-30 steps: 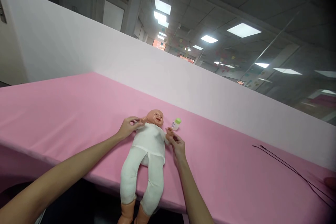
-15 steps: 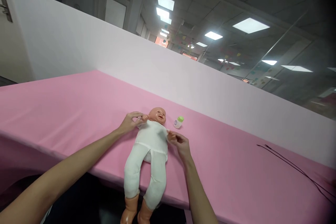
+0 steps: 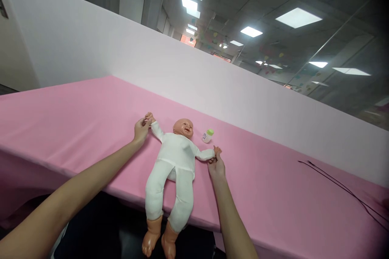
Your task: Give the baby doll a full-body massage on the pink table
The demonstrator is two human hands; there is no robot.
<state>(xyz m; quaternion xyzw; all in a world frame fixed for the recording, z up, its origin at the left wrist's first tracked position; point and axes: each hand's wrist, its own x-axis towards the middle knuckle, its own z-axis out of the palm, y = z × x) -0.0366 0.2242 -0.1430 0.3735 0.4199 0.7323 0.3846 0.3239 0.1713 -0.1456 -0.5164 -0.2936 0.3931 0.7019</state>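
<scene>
A baby doll (image 3: 178,156) with a white cloth body lies on its back on the pink-covered table (image 3: 258,186). Its head is at the far end and its feet hang past the near edge. My left hand (image 3: 141,129) is closed around the doll's hand on the left side, with that arm stretched up and outward. On the other side, my right hand (image 3: 216,165) grips the doll's other hand, drawing that arm out sideways. Just right of the doll's head stands a small bottle (image 3: 208,136) with a green cap.
Dark thin cables (image 3: 343,188) lie across the right part of the table. A white partition wall (image 3: 212,89) runs along the table's back edge. A door (image 3: 15,48) is at the far left.
Both doll arms have gone from bent close to the body to spread outward. My left hand moved left and up, my right hand slightly right. The view has shifted slightly.
</scene>
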